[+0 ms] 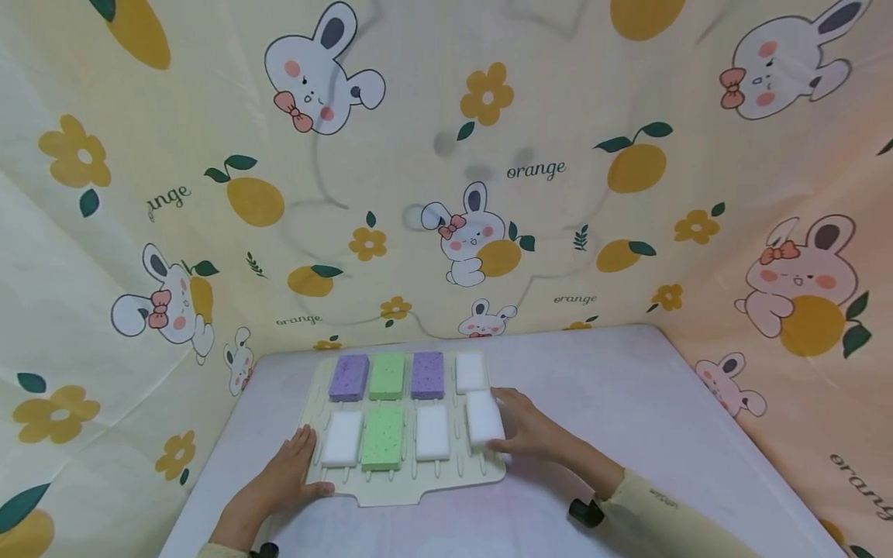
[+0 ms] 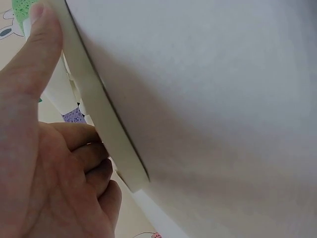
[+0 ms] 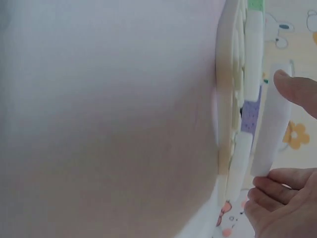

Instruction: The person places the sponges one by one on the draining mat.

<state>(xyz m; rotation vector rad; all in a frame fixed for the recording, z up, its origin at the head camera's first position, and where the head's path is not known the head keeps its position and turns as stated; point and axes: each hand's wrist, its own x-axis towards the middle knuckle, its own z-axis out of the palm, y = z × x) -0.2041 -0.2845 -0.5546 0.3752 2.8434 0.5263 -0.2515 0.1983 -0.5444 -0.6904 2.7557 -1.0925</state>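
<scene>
My right hand (image 1: 525, 425) pinches a white sponge (image 1: 484, 418) between thumb and fingers at the right end of a cream ridged tray (image 1: 391, 492). In the right wrist view this sponge (image 3: 272, 124) is tilted and stands off the tray (image 3: 225, 99). Against the tray's left edge rests my left hand (image 1: 282, 473), thumb near the front corner and fingers farther back. The left wrist view shows that hand (image 2: 64, 163) touching the edge with loosely bent fingers. Two rows of sponges lie on the tray, among them a purple one (image 1: 349, 377) and a green one (image 1: 382, 438).
The tray lies on a white tabletop (image 1: 593, 372). Behind and beside it hangs a cream cloth (image 1: 418, 139) printed with rabbits and oranges. A small black object (image 1: 586, 513) sits at my right sleeve (image 1: 663, 511).
</scene>
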